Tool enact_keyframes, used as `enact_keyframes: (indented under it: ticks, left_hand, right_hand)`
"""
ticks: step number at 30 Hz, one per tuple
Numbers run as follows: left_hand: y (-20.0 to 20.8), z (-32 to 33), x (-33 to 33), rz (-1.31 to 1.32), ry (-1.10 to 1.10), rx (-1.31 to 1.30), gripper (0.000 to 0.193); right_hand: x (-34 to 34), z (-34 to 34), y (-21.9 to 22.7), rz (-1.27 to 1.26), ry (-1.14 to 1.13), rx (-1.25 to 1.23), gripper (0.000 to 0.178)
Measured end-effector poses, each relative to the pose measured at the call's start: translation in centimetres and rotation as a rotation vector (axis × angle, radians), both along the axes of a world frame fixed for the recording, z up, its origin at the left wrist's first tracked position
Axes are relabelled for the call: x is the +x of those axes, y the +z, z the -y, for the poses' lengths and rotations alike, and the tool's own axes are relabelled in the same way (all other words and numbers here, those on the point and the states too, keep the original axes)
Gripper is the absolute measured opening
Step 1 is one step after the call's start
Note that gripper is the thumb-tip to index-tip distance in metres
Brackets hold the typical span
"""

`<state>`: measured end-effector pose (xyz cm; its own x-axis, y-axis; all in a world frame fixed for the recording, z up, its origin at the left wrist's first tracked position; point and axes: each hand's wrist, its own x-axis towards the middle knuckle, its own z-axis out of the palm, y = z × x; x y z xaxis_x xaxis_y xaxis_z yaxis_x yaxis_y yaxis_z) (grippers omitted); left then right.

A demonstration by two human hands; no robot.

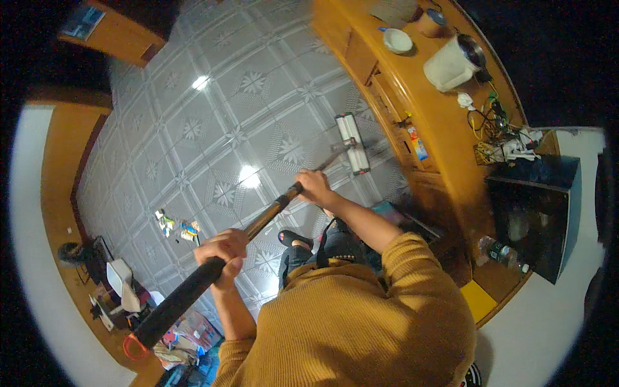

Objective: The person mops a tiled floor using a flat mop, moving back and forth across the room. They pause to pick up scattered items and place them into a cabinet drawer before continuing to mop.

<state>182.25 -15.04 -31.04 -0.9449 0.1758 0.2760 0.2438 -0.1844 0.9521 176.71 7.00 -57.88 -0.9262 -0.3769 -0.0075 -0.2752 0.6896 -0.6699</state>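
A mop (263, 220) runs slantwise in front of me, its dark foam grip at the lower left and its wide white head (359, 153) resting on the tiled floor (213, 155). My left hand (222, 253) is wrapped round the pole just above the foam grip. Further down the pole, my right hand (314, 187) closes round it, nearer the head. The head lies beside the base of the wooden cabinet on the right.
The wooden cabinet (412, 84) carries a white bowl (398, 41), a pale jug (453, 62), tangled cables and a black-fronted box (541, 213). A plastic bottle (500, 250) lies before the box. Small litter (177, 226) is scattered on the floor at left, near bags (193, 332).
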Motion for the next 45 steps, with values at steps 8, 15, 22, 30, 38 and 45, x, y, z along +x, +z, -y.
enact_keyframes:
  ticks: [8,15,22,30,38,45]
  left_hand:
    - [3.9,15.9,14.2,-0.096,0.348,-0.167,0.032]
    - [5.4,26.1,28.8,-0.069,0.687,-0.382,0.033]
    - [9.0,32.0,40.1,-0.158,0.902,-0.389,0.028]
    - [6.9,33.9,45.0,-0.208,0.901,-0.178,0.025]
    - [-3.7,26.4,34.8,0.108,0.898,0.486,0.021]
    - [-7.0,22.4,29.4,0.227,0.612,0.394,0.019]
  right_hand:
    - [6.6,26.3,0.3,0.041,0.456,-0.030,0.017]
    - [21.3,47.8,2.3,0.127,0.876,-0.104,0.021]
    - [31.7,56.2,8.5,0.143,1.046,-0.289,0.025]
    - [29.2,44.2,7.8,0.079,0.868,-0.046,0.028]
    - [18.0,22.8,-4.5,0.259,0.286,0.289,0.031]
    - [16.6,16.2,-9.7,0.176,0.098,0.252,0.030]
